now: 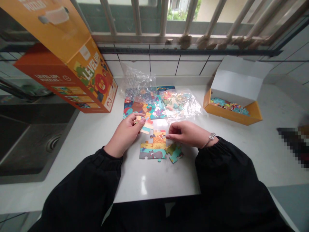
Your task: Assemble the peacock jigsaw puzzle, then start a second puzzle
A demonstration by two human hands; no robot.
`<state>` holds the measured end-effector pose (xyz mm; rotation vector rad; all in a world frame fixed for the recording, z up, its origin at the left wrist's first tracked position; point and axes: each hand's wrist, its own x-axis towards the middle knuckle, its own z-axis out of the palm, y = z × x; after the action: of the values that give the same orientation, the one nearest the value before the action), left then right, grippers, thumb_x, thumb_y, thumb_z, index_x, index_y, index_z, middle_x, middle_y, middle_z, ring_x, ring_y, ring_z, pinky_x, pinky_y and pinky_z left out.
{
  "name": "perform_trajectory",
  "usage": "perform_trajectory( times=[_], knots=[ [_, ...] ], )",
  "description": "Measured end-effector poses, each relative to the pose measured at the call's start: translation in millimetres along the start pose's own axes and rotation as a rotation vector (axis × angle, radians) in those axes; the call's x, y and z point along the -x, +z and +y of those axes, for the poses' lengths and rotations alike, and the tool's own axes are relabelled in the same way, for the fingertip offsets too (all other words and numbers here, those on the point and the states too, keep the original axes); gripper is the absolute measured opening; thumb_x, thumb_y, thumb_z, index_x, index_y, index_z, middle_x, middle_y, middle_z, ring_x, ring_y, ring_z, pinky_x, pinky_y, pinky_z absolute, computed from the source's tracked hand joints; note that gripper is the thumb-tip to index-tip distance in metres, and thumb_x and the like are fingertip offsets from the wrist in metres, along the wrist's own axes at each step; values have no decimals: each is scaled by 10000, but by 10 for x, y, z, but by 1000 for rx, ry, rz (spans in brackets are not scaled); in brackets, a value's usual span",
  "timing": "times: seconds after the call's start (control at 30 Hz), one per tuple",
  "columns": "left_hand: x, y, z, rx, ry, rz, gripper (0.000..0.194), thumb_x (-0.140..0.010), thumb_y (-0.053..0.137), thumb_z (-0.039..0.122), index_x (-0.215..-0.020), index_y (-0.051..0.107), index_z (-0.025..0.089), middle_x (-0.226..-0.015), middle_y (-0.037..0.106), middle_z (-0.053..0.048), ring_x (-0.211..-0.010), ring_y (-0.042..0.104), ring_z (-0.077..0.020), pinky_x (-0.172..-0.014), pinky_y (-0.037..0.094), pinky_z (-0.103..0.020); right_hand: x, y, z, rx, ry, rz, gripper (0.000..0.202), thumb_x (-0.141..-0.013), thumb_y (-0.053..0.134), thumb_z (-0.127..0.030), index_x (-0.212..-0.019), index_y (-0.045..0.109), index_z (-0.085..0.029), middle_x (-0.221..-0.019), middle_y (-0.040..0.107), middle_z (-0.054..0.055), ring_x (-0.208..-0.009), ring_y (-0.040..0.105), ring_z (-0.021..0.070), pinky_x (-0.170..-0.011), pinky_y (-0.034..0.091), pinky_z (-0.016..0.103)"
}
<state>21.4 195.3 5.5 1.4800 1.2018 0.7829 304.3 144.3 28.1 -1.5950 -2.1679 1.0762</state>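
Observation:
In the head view, a partly joined jigsaw puzzle [154, 149] lies on the white counter, showing a grey hippo and yellow ground. My left hand [127, 131] is closed on several puzzle pieces [146, 126], pinched between thumb and fingers just above the puzzle's upper left. My right hand [181, 132] hovers at the puzzle's upper right with its fingers curled together; whether something small sits between the fingertips I cannot make out. Below it, loose green and teal puzzle pieces [174, 152] lie at the right side of the joined part.
Behind the hands lie a colourful picture sheet [158, 109] and clear plastic bags [182, 104]. An orange puzzle box [96, 77] stands at left beside a sink [38, 138]. At right, an open yellow box [233, 112] holds more pieces. A barred window [161, 19] runs along the back.

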Motion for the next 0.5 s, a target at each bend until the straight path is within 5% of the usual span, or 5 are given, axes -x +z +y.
perform_trajectory(
  times=[0.23, 0.37, 0.5],
  knots=[
    [14, 42, 23, 24, -48, -27, 432, -944, 736, 592, -1224, 697, 266, -767, 622, 16, -524, 480, -139, -499, 312, -257, 553, 404, -214, 239, 111, 196, 560, -844, 861, -639, -1161, 609, -252, -1134, 714, 96, -1017, 692, 293, -831, 542, 397],
    [39, 64, 53, 39, -62, -30, 413, -944, 740, 569, -1221, 691, 266, -752, 599, 22, -506, 458, -129, -488, 292, -249, 713, 570, -240, 284, 93, 255, 457, -875, 858, -394, -1222, 598, -247, -1216, 691, 119, -1112, 680, 319, -941, 574, 461],
    [52, 84, 67, 42, -39, 3, 388, -932, 758, 539, -1185, 705, 250, -746, 613, 16, -514, 497, -134, -488, 316, -241, 793, 476, -134, 234, -12, 187, 374, -873, 720, -146, -1215, 613, -254, -1204, 726, 83, -1123, 687, 285, -975, 590, 447]
  ],
)
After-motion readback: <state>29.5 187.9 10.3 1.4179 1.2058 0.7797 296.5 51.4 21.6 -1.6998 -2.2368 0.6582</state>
